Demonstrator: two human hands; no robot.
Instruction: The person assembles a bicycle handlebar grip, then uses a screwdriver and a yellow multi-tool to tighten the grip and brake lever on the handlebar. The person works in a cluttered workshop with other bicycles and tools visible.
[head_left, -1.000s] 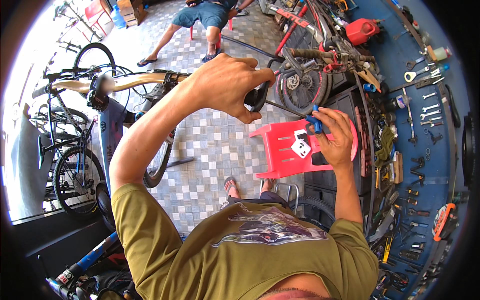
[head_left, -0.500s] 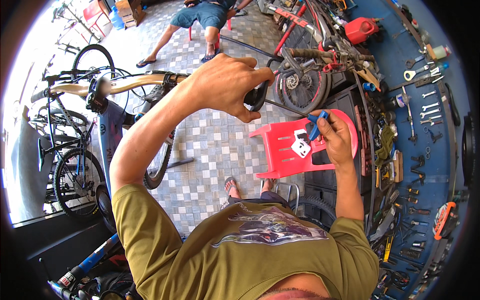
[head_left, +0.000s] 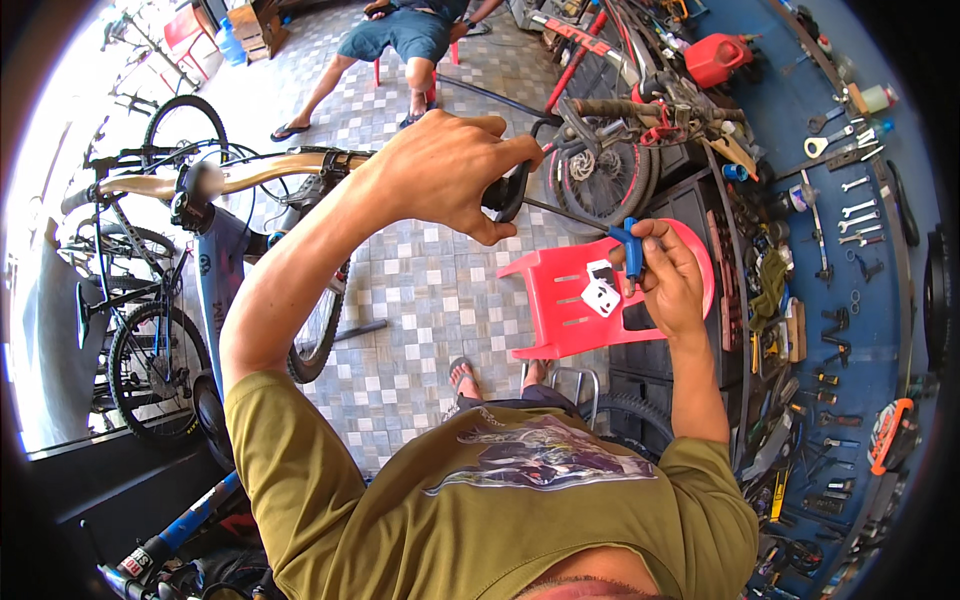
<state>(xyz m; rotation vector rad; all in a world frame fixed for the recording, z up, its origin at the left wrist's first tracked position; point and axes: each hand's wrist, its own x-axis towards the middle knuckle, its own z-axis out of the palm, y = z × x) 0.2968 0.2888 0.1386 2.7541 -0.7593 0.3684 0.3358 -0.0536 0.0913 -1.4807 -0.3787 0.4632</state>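
Observation:
My left hand (head_left: 448,172) is curled over the far end of a gold bicycle handlebar (head_left: 255,170), gripping a black brake lever (head_left: 512,192) there. Its palm side and part of the lever are hidden. In my right hand (head_left: 668,275) is a blue-handled hex key (head_left: 632,250), pinched between thumb and fingers. The key's thin dark shaft (head_left: 570,216) runs leftward to the brake lever; where its tip sits is too small to make out. The handlebar belongs to a blue-grey bicycle (head_left: 222,260) on my left.
Below my right hand stands a red plastic chair (head_left: 560,325) with a white packet (head_left: 602,298) on its seat. A tool wall (head_left: 870,320) and dark drawers (head_left: 650,365) line the right. Another bicycle (head_left: 600,180) is beyond; a seated person (head_left: 405,40) is at the far side.
The blue handle of the hex key has turned from slanted to nearly upright as my right fingers shifted around it. My left hand has stayed on the brake lever, moving only slightly left.

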